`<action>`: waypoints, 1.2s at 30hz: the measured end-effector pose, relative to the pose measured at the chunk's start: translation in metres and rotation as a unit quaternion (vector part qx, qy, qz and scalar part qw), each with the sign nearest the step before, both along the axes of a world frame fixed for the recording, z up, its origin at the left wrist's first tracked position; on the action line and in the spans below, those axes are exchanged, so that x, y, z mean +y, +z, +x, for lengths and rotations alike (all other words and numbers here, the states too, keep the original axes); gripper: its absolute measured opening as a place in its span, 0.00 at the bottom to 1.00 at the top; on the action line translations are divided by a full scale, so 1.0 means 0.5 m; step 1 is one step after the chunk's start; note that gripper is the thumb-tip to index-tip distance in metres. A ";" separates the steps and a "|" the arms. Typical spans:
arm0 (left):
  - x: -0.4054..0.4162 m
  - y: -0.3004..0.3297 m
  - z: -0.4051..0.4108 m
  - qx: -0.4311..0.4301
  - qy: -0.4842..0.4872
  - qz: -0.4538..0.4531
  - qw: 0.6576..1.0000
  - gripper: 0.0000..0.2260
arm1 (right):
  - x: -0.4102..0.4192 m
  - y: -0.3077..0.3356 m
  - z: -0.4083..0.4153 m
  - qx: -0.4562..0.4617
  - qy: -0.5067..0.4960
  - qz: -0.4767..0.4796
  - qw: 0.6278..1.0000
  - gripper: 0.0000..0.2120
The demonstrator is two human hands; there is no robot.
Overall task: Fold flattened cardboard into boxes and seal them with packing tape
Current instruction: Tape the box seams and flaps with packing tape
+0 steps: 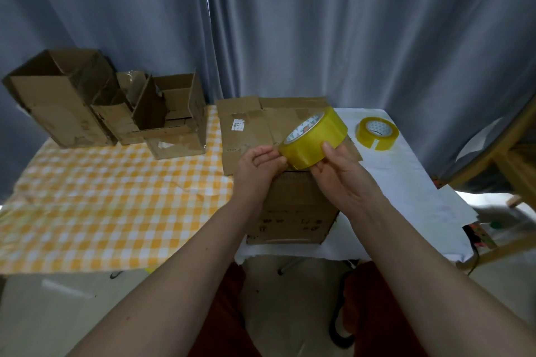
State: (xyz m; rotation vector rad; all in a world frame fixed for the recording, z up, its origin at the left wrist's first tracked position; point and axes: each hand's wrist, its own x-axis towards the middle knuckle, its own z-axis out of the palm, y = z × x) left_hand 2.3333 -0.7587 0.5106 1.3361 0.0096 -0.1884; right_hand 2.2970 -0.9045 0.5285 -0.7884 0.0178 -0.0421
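At frame centre my right hand point(333, 171) grips the tape point(314, 139), left hand point(258, 162) relaxed beside it; next I must find its end to seal the box point(293, 211).

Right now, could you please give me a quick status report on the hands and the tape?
Right hand grips tape roll; left hand fingers at its edge. Roll held above folded box. Spare roll on table. Nothing in the way.

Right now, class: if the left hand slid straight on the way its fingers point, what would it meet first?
The left hand would probably meet the held tape roll, which its fingertips seem already to touch.
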 end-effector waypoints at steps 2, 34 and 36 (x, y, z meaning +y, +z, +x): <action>-0.002 -0.002 -0.001 0.015 -0.004 -0.003 1.000 0.13 | -0.005 -0.011 0.002 -0.003 0.014 0.000 1.000 0.26; -0.025 0.006 -0.015 0.008 0.057 0.012 0.998 0.03 | -0.027 -0.027 0.006 -0.019 0.064 0.017 0.998 0.42; -0.028 0.000 -0.021 -0.030 0.081 0.049 0.995 0.03 | -0.026 -0.028 0.008 -0.018 0.064 0.016 0.998 0.43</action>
